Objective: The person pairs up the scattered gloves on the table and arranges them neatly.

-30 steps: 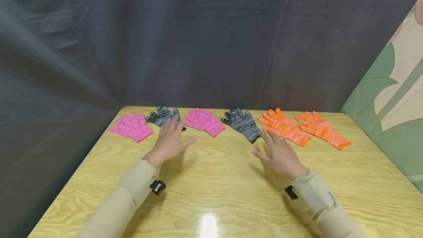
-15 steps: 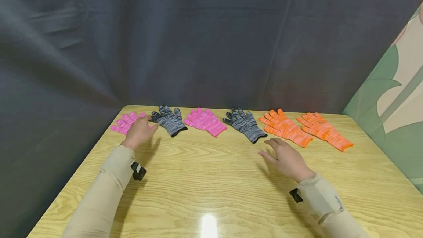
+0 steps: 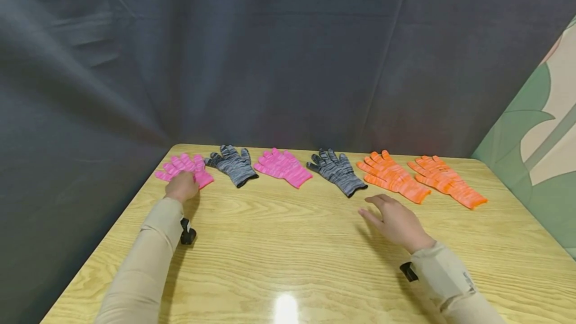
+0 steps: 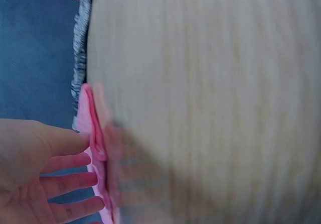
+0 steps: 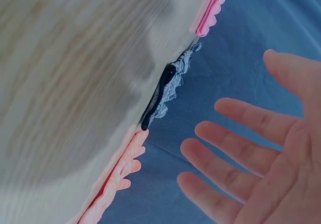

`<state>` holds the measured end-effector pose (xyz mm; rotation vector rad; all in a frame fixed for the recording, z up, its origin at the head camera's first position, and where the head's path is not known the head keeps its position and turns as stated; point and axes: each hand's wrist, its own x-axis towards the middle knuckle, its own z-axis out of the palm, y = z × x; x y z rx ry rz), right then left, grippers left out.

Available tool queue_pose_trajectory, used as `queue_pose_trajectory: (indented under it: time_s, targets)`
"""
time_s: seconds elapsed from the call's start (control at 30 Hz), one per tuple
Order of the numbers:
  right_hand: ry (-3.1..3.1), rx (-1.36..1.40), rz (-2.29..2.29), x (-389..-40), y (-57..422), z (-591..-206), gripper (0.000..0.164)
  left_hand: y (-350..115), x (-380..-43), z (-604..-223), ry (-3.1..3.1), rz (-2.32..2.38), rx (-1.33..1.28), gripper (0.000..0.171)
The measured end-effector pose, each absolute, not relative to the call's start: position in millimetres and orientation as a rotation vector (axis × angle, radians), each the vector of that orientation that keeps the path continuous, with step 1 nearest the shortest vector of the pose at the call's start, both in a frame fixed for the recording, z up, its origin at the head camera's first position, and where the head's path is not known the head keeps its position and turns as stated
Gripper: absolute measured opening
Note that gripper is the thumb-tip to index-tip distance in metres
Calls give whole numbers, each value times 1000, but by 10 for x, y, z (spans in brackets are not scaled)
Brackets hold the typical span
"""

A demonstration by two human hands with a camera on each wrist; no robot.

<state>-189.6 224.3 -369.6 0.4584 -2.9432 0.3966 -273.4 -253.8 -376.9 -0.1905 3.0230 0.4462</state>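
My left grip [image 3: 182, 187] is down at the leftmost pink knit glove [image 3: 183, 164], at the far-left end of the pale wood-grain bench [image 3: 288, 244] — a second ago it was over the neighbouring black-and-grey knit glove [image 3: 233, 165]. Fingers nearly straight, spread, tips at the pink fabric. Right grip [image 3: 397, 223] has pulled back slightly, hovering, fingers apart.

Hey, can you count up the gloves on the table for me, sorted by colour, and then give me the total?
Pink gloves: 2
Black-and-grey gloves: 2
Orange gloves: 2
Total: 6
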Motion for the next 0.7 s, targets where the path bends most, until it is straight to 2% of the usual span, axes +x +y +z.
queue_pose_trajectory:
  time_s: [0.7]
  targets:
    - [-2927, 483, 395, -1880, 2229, -3721, 43, -2586, -2786, -3803, 3123, 427, -225, 29]
